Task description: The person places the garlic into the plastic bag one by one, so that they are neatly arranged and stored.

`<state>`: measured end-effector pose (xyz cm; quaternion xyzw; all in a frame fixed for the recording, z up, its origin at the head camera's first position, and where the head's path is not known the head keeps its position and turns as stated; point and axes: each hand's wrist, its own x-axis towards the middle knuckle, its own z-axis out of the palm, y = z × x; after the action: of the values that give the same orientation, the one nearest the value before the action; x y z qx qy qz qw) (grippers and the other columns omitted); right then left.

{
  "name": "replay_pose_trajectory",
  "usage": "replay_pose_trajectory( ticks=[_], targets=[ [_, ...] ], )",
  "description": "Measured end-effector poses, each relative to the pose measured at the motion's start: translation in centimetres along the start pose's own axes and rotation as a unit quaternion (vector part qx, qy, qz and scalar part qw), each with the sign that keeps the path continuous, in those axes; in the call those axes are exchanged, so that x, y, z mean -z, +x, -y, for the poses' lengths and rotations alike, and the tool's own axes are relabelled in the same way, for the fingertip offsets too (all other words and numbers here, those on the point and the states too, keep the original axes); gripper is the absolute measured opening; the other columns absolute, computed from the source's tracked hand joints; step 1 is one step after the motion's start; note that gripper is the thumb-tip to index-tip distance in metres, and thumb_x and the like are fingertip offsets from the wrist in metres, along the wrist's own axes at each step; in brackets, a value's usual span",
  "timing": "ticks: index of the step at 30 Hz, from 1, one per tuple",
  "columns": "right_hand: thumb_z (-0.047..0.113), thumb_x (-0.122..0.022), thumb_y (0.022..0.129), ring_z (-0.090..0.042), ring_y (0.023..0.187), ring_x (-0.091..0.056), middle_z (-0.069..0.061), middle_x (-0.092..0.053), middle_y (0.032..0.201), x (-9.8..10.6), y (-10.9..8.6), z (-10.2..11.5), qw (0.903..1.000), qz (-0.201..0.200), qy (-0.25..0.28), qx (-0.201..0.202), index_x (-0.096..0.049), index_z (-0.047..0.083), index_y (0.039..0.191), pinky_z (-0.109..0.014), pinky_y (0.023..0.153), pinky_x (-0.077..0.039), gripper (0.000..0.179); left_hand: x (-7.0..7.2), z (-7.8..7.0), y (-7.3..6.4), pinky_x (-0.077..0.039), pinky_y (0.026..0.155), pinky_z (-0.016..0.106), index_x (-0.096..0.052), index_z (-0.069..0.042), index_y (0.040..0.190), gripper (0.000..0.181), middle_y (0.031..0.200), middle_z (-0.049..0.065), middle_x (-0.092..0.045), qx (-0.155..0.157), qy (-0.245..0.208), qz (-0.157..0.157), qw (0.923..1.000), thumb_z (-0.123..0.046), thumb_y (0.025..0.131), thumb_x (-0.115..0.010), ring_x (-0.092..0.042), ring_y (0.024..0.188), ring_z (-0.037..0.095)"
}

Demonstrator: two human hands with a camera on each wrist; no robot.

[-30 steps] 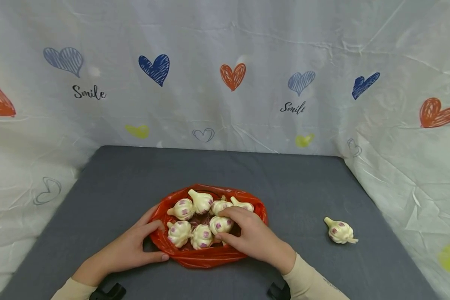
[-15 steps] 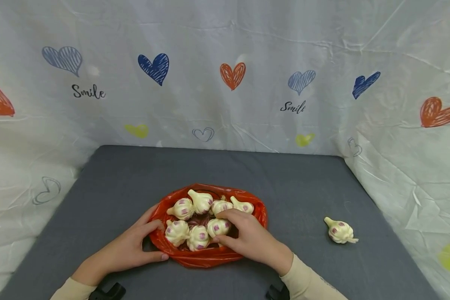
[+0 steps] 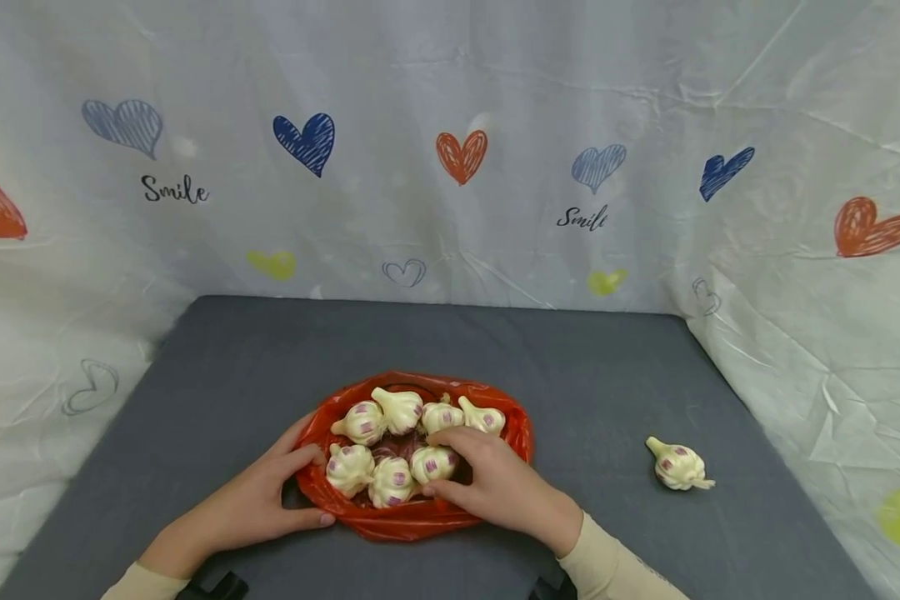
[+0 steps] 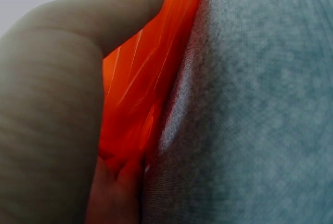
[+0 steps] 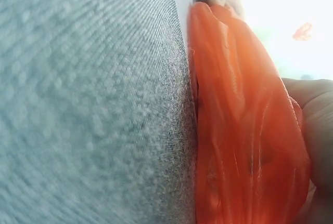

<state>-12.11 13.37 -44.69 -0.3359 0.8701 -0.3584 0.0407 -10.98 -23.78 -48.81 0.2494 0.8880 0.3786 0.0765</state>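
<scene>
An open red plastic bag [image 3: 412, 527] lies on the grey table, with several white and purple garlic bulbs [image 3: 400, 411] sitting inside it. My left hand [image 3: 251, 504] holds the bag's left side, thumb at the front and fingers toward the back. Reaching in over the right rim, my right hand [image 3: 506, 490] pinches a garlic bulb [image 3: 432, 463] in the front row between thumb and fingers. That bulb sits beside another front bulb [image 3: 392, 482]. In both wrist views the bag's wall [image 4: 138, 89] hides the bulbs.
One loose garlic bulb [image 3: 678, 465] lies on the table [image 3: 570, 375] to the right, apart from the bag. A white curtain [image 3: 525, 100] printed with hearts hangs behind the table and along its sides.
My right hand has shifted slightly left with the garlic bulb, and the front-row bulbs have slid left inside the bag. My left hand keeps its place on the bag.
</scene>
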Motion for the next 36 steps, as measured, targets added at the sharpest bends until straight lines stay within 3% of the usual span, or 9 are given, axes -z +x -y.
replay_pose_trajectory(
  ticks=[20, 30, 36],
  targets=[
    [0.034, -0.084, 0.1, -0.015, 0.129, -0.066, 0.0, -0.07, 0.139, 0.8, -0.3, 0.2, 0.9991, -0.018, -0.02, 0.033, -0.069, 0.01, 0.14, -0.038, 0.107, -0.055, 0.048, -0.1, 0.0, 0.0, -0.047, 0.109, 0.067, -0.064, -0.046, 0.111, 0.036, 0.18, 0.011, -0.018, -0.004, 0.006, -0.003, 1.0, -0.064, 0.089, -0.085, -0.032, 0.158, 0.047],
    [0.027, -0.087, 0.098, -0.022, 0.12, -0.071, -0.006, -0.075, 0.13, 2.4, -0.8, 0.2, 0.9924, -0.087, -0.031, 0.082, -0.071, 0.007, 0.134, -0.041, 0.099, -0.059, 0.044, -0.3, 0.1, 0.1, -0.049, 0.109, 0.064, -0.064, -0.045, 0.112, 0.037, 0.18, 0.012, -0.018, -0.004, 0.007, -0.001, 1.0, -0.064, 0.089, -0.085, -0.032, 0.158, 0.047],
    [0.026, -0.089, 0.095, -0.022, 0.13, -0.068, -0.007, -0.075, 0.132, 3.0, -0.7, -0.2, 0.9881, -0.105, -0.055, 0.097, -0.072, 0.005, 0.135, -0.047, 0.106, -0.056, 0.049, -0.3, 0.0, 0.0, -0.049, 0.109, 0.063, -0.064, -0.043, 0.111, 0.036, 0.18, 0.012, -0.018, -0.004, 0.006, -0.005, 1.0, -0.062, 0.089, -0.086, -0.032, 0.158, 0.047]
  ],
)
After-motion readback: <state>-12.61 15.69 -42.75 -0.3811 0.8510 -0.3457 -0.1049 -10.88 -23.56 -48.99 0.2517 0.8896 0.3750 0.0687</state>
